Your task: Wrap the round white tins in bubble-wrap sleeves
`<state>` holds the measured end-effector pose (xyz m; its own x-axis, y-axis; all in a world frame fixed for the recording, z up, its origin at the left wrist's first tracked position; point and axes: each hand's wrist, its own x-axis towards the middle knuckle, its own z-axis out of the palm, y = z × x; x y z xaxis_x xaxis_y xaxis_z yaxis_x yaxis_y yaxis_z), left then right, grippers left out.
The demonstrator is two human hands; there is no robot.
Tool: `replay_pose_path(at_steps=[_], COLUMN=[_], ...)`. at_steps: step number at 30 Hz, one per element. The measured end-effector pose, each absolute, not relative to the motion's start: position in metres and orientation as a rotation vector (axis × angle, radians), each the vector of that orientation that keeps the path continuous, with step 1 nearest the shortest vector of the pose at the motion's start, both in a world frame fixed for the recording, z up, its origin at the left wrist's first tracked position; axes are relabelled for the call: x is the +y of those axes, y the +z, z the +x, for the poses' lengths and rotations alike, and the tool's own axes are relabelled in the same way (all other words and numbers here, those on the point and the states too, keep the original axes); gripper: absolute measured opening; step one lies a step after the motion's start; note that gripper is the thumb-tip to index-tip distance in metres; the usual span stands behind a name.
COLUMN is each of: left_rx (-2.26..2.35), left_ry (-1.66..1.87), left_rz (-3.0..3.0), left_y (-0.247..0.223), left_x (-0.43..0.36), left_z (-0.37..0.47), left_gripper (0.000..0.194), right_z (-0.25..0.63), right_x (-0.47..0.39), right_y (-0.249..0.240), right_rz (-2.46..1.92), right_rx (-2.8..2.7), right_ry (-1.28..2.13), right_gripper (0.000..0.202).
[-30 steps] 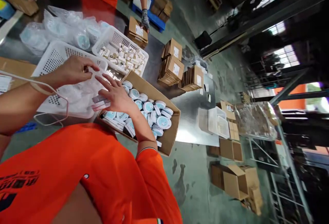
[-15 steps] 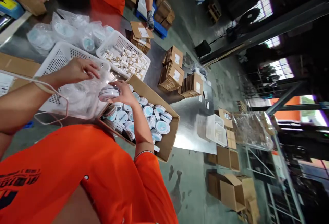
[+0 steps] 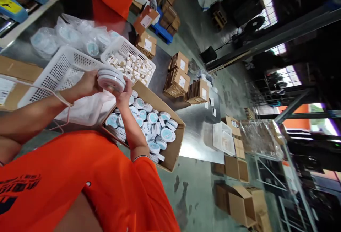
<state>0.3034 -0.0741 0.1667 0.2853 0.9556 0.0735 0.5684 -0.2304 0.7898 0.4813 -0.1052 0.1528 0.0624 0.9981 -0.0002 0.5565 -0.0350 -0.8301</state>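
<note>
"White discs, one stack [image 3: 110,79]. Location?"

"Head view: raised between both hands, at the near basket's [image 3: 57,70] right edge, close to the open carton [image 3: 178,143]."

"Grip, each side?"

"Right hand [image 3: 124,95]: clasped on the stack's right and underside. Left hand [image 3: 90,84]: closed against its left edge, fingertips hidden."

"Contents, containers?"

"Carton, brown: loose discs [image 3: 153,125], blue-and-white labels, assorted angles. Near basket, white, perforated: clear film [image 3: 99,107]. Far basket [image 3: 125,45], likewise white: small packs [image 3: 135,66], white and gold."

"Remainder?"

"Bundles [image 3: 66,33], clear-wrapped, behind the baskets. Flat cardboard [image 3: 177,79], several piles, on the metal surface [image 3: 197,132]. Co-worker's gloved hand [image 3: 153,1]: on one labelled brown piece [image 3: 145,19]."
</note>
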Motion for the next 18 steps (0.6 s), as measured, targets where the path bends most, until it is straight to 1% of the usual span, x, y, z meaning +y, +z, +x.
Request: replay_pose_path(at_steps=[1, 3, 5, 7, 10, 14, 16, 17, 18], left_rx=[1.395, 1.466, 1.500, 1.504, 1.484, 1.423, 1.406, 1.409, 1.420], left_ry=[0.701, 0.639, 0.610, 0.619, 0.635, 0.593, 0.535, 0.504, 0.475], left_rz=[1.939, 1.968, 1.985, 1.995, 2.052, 2.137, 2.161, 2.164, 2.162], left_y=[0.164, 0.157, 0.151, 0.146, 0.142, 0.142, 0.145, 0.148, 0.151], left_x=[-0.075, -0.075, -0.074, -0.074, -0.079, -0.090, -0.087, -0.081, -0.072], left_z=[0.304, 0.303, 0.303, 0.306, 0.316, 0.334, 0.336, 0.333, 0.327], left_gripper=[0.038, 0.041, 0.050, 0.059, 0.065, 0.063, 0.061, 0.062, 0.063], right_z=[0.482, 0.486, 0.491, 0.494, 0.488, 0.470, 0.469, 0.473, 0.478], right_x=[-0.106, -0.107, -0.108, -0.109, -0.111, -0.107, -0.101, -0.097, -0.094], right_y=[0.149, 0.141, 0.136, 0.137, 0.147, 0.158, 0.160, 0.161, 0.162], right_rz=[-1.716, -1.740, -1.747, -1.750, -1.797, -2.001, -2.014, -1.963, -1.888], right_rx=[-1.603, -1.624, -1.769, -1.960, -2.177, -2.307, -2.328, -2.317, -2.284], right_ry=[0.743, 0.549, 0.411, 0.297, 0.184, 0.143, 0.212, 0.257, 0.288], right_gripper=[0.072, 0.064, 0.053, 0.049, 0.047, 0.023, 0.025, 0.029, 0.037])
